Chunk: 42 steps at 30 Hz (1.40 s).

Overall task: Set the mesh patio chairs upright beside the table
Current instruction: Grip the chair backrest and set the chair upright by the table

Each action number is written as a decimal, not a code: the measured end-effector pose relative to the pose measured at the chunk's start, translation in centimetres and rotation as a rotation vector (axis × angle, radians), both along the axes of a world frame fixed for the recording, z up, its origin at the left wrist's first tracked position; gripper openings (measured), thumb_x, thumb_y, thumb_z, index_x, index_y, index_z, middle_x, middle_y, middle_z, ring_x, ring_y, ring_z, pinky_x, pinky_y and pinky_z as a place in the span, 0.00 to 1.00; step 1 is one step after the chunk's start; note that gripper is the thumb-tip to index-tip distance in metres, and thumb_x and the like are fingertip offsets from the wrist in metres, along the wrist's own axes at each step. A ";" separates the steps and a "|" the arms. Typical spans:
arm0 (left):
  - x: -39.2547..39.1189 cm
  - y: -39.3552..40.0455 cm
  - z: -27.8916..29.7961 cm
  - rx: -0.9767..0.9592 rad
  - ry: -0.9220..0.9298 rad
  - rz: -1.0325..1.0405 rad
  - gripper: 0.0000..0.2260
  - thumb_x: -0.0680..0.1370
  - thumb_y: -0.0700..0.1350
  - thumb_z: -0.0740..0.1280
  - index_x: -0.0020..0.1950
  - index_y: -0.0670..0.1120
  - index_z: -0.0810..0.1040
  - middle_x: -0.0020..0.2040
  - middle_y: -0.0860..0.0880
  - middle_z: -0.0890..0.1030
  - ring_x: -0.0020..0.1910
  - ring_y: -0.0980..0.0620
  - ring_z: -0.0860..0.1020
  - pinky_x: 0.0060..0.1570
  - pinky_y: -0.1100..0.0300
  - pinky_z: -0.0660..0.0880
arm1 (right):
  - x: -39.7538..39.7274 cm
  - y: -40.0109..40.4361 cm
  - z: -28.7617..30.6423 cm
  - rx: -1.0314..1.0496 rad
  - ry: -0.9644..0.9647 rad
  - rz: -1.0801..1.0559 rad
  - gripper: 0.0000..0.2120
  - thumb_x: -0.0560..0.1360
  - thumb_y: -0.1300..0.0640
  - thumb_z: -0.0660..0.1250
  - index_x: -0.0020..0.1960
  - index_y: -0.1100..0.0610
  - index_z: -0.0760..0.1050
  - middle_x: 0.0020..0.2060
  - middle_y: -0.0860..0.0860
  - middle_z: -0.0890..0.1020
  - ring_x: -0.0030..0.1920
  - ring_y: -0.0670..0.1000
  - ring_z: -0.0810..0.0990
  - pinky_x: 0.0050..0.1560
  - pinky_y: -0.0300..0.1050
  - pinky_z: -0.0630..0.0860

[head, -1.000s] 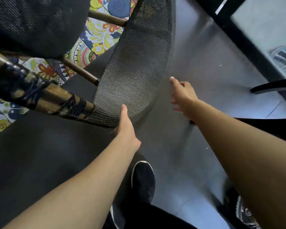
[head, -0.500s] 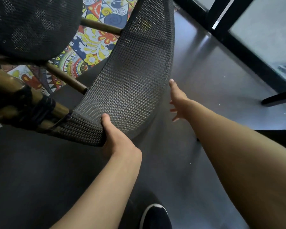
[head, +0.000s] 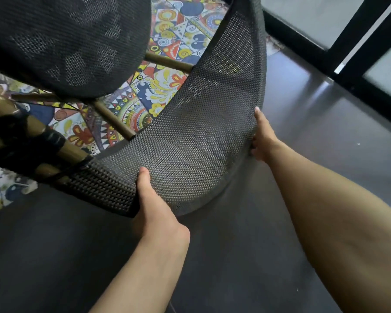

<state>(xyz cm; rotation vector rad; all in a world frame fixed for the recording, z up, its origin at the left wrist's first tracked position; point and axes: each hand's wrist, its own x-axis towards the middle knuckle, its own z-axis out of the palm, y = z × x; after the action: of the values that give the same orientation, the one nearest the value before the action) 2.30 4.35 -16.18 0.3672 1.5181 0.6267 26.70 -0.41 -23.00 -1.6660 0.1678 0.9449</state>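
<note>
A mesh patio chair [head: 196,141] fills the upper middle of the view, tilted, its curved grey mesh back facing me and its round dark mesh seat [head: 66,39] at the upper left. Brown metal legs [head: 115,120] with black wrapping run between them. My left hand [head: 154,211] grips the lower rim of the mesh back, thumb on the inside. My right hand [head: 263,136] holds the right edge of the same back.
A brightly patterned tabletop [head: 167,41] shows behind and through the chair. Dark grey floor [head: 314,136] spreads to the right and below. A black-framed glass door [head: 357,41] runs along the upper right.
My left hand closed on the chair back's lower rim, then my right hand moved in from open air and took hold of its right edge. The chair has come nearer.
</note>
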 end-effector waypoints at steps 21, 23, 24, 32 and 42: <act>-1.7 7.9 13.0 -0.040 -0.042 0.089 0.35 0.63 0.68 0.73 0.65 0.52 0.79 0.60 0.48 0.83 0.55 0.42 0.82 0.60 0.38 0.74 | -0.1 5.8 10.7 -0.002 0.195 -0.306 0.60 0.58 0.18 0.65 0.78 0.54 0.69 0.74 0.53 0.76 0.70 0.61 0.76 0.74 0.63 0.67; -1.6 9.1 15.4 -0.021 -0.029 0.052 0.26 0.73 0.65 0.68 0.66 0.51 0.78 0.60 0.47 0.82 0.57 0.43 0.80 0.60 0.42 0.72 | -0.6 6.0 13.7 -0.007 0.184 -0.336 0.55 0.65 0.20 0.64 0.79 0.57 0.68 0.75 0.54 0.74 0.72 0.62 0.75 0.74 0.62 0.68; -1.5 9.6 16.4 -0.014 -0.030 0.038 0.24 0.75 0.64 0.66 0.65 0.50 0.78 0.58 0.47 0.81 0.56 0.44 0.79 0.59 0.44 0.71 | -0.5 6.2 14.6 -0.014 0.180 -0.355 0.53 0.68 0.21 0.64 0.80 0.58 0.67 0.76 0.55 0.73 0.72 0.62 0.74 0.74 0.61 0.68; -2.6 12.6 22.7 -0.013 0.015 0.086 0.30 0.68 0.67 0.71 0.65 0.52 0.77 0.61 0.49 0.81 0.58 0.44 0.80 0.58 0.46 0.72 | -1.9 7.9 23.4 -0.048 0.136 -0.390 0.50 0.72 0.25 0.65 0.80 0.60 0.65 0.77 0.56 0.72 0.74 0.63 0.73 0.73 0.60 0.67; -5.2 15.2 28.2 -0.017 0.101 0.172 0.35 0.63 0.68 0.74 0.64 0.52 0.75 0.59 0.52 0.81 0.50 0.46 0.81 0.40 0.52 0.75 | -4.5 8.5 29.8 -0.084 0.174 -0.394 0.57 0.65 0.20 0.65 0.81 0.57 0.64 0.78 0.55 0.70 0.75 0.64 0.71 0.74 0.65 0.65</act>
<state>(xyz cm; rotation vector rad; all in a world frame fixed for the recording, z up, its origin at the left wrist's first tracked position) -2.91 19.50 12.00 0.2598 1.6626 0.7388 22.18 8.13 6.77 -1.5483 0.6365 0.7872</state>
